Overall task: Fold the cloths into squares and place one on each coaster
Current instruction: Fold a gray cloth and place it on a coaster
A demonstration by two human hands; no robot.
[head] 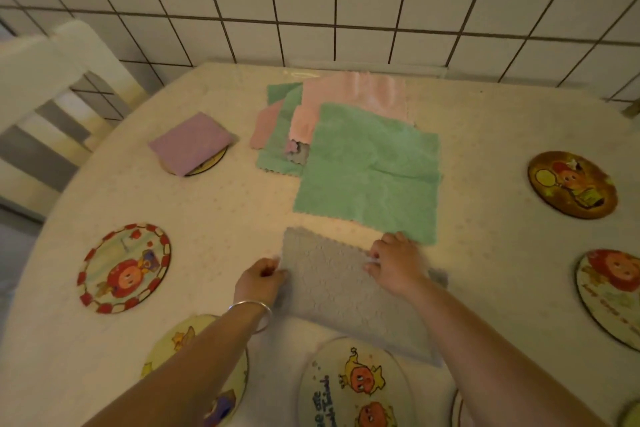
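A: What are the fingers doing?

B: The left hand (pixel 260 279) curls its fingers on the grey cloth (pixel 346 295) at its left edge, pinching it. The right hand (pixel 394 265) bends its fingers down on the cloth's far edge, near the right corner. Whether they pinch or only press there, the blur hides.

A: Why hold it so?

B: Likely to keep the edges lined up. The cloth looks folded once already, into a long strip running from the fingers back toward the person. Both hands sit at its far end, so the judgement is that a second fold, to make a square, comes next.

A: And just beyond the fingers?

B: A green cloth (pixel 370 173) lies flat, its near corner touching the right hand. Past it is a loose pile (pixel 304 114) of pink and green cloths, waiting unfolded.

A: Do any coasters hold anything?

B: One. Far left of the fingers, a purple cloth (pixel 192 142) sits folded on a coaster (pixel 213 163), covering most of it. The red-rimmed coaster (pixel 125 269) left of the left hand is bare. So are the two (pixel 572 184) right of the right hand. The near coaster (pixel 353 388) lies under the strip's tail end, between the forearms.

A: So, early in the task?

B: It seems so: one placed, one in hand.
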